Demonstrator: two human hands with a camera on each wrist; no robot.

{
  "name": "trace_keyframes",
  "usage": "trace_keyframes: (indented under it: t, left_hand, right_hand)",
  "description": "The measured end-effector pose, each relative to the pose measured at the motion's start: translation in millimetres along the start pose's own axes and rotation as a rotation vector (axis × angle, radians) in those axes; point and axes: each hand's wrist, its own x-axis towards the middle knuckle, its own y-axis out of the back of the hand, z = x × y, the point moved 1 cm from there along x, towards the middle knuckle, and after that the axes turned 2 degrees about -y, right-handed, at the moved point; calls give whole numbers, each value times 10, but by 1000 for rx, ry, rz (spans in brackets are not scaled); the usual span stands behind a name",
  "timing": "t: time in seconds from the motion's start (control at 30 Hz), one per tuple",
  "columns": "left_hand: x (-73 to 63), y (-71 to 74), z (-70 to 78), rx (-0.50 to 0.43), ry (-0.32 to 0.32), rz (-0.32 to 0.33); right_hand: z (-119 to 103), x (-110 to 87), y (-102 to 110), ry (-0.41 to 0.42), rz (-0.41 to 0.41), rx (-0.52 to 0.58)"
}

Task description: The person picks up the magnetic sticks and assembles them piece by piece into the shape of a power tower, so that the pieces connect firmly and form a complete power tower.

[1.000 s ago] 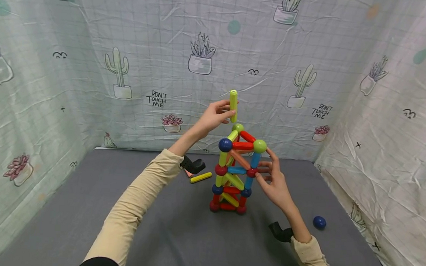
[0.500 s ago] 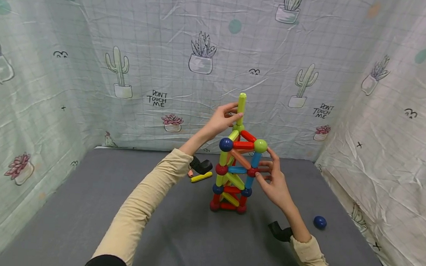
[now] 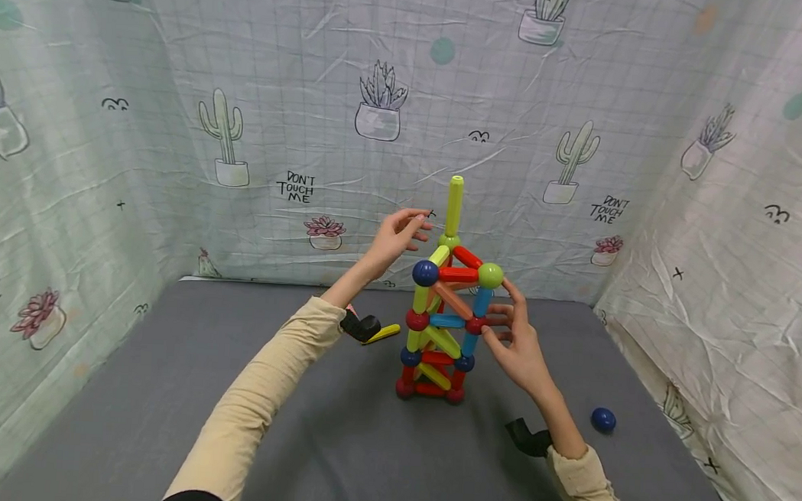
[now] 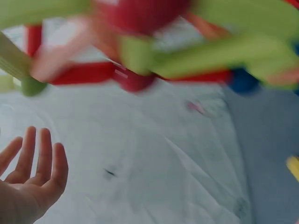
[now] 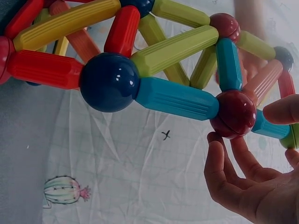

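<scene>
A tower of magnetic sticks and balls (image 3: 446,321) stands on the grey table, in red, blue, green, yellow and orange. On its rear green top ball (image 3: 449,241) a light green stick (image 3: 454,206) stands upright. My left hand (image 3: 396,239) is just left of that stick, apart from it and holding nothing; the left wrist view shows its fingers spread (image 4: 44,158). With thumb and fingers, my right hand (image 3: 519,346) holds the tower's right side at a dark red ball (image 5: 236,112). Blue sticks (image 5: 180,98) run from that ball.
A yellow stick (image 3: 384,334) lies on the table left of the tower, partly behind the left wrist's black camera mount (image 3: 360,326). A blue ball (image 3: 603,420) rests at the right. Cactus-print cloth (image 3: 280,82) hangs around the table's back and sides.
My left hand carried the light green stick right onto the rear top ball, let it go, and drew back left. The right hand has stayed on the tower.
</scene>
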Motion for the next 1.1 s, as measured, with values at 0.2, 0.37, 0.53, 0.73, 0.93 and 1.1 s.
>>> trace_keyframes:
  t: [0.2,0.37,0.53,0.73,0.93,1.1]
  left_hand:
    - [-234,118,-487,278,-81,36]
    - [-385,200,-829,621,-224,-12]
    - [-504,249,-1108,1037,-399,-139]
    - [-684,214,-1412,1440,-533,-379]
    - [-775,213,-1708,1639,-555,-573]
    - [-687,207,-2121,1672,-487,-689]
  right_hand:
    - [-7,-1,3,2,2,3]
    - [-11,-2,-1,5,3,1]
    - [-12,2,-3,5,8,0]
    - [-10,12,-5,-8,1,0]
    - [-11,26,-12,-15,-10,-10]
    - [-21,36,-5,-9,-1,-17]
